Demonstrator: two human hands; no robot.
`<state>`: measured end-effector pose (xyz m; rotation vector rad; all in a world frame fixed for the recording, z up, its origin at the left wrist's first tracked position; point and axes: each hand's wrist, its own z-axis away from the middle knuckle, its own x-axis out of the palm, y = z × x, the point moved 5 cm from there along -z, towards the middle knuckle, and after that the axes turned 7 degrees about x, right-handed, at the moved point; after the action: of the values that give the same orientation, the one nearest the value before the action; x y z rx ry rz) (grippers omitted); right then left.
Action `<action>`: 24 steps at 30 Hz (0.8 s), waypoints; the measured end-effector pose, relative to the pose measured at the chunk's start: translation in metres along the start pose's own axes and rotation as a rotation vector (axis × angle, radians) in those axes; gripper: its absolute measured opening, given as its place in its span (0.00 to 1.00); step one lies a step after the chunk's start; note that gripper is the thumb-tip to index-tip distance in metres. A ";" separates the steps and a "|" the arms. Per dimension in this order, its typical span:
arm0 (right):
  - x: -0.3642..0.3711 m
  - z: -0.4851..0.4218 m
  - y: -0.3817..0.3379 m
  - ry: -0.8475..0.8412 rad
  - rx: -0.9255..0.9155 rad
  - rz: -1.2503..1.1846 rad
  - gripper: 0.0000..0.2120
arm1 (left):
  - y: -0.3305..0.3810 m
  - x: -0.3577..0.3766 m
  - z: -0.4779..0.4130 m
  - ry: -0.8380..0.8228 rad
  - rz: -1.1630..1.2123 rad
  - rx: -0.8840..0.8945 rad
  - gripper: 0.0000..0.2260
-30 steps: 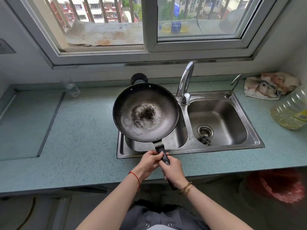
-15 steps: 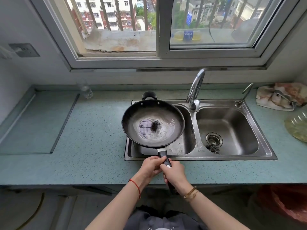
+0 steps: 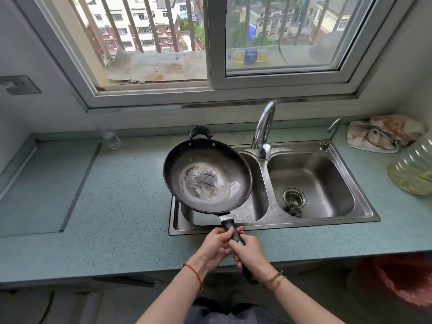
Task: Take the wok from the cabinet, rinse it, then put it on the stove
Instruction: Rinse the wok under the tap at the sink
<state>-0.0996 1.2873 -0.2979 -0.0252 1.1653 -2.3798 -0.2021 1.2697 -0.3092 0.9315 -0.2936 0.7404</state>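
Your left hand point(image 3: 217, 244) and right hand point(image 3: 251, 254) are both clenched round the long black handle point(image 3: 229, 226), the left nearer the pan and the right just behind it, the two touching. From there the wok point(image 3: 208, 160) reaches out above the left basin of the sink point(image 3: 327, 222). Its left edge overhangs the counter point(image 3: 117, 195), and it sits clear of the tap point(image 3: 263, 127). A shallow puddle point(image 3: 204, 182) with grey specks lies in its bottom. The wok looks like stiff, heavy metal, and all that weight sits far out from your grip, so it will likely want to dip and twist. If wet, the handle may be slippery. Grip close to the pan, and for the carry to the stove consider putting one hand on the small loop point(image 3: 201, 132) at the far rim.
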 end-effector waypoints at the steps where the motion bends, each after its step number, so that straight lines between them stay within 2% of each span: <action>1: 0.002 -0.001 0.000 -0.034 0.020 -0.048 0.09 | 0.001 -0.002 0.000 0.013 -0.003 0.003 0.05; 6: 0.028 -0.003 -0.004 -0.206 0.141 -0.312 0.08 | 0.002 -0.010 0.007 -0.062 -0.046 -0.123 0.15; 12: 0.051 -0.013 -0.003 -0.377 0.256 -0.505 0.09 | 0.017 -0.022 0.004 -0.022 0.028 -0.120 0.10; 16: 0.065 -0.023 0.001 -0.416 0.288 -0.563 0.11 | 0.023 -0.027 0.002 0.019 -0.013 -0.100 0.08; 20: 0.076 -0.031 0.003 -0.453 0.336 -0.564 0.21 | 0.030 -0.035 -0.007 0.071 -0.051 -0.011 0.04; 24: 0.081 -0.036 0.005 -0.500 0.379 -0.609 0.23 | 0.029 -0.041 -0.015 0.114 -0.135 0.031 0.05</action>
<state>-0.1772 1.2765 -0.3404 -0.9050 0.4970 -2.8216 -0.2527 1.2746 -0.3215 0.9249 -0.1178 0.6723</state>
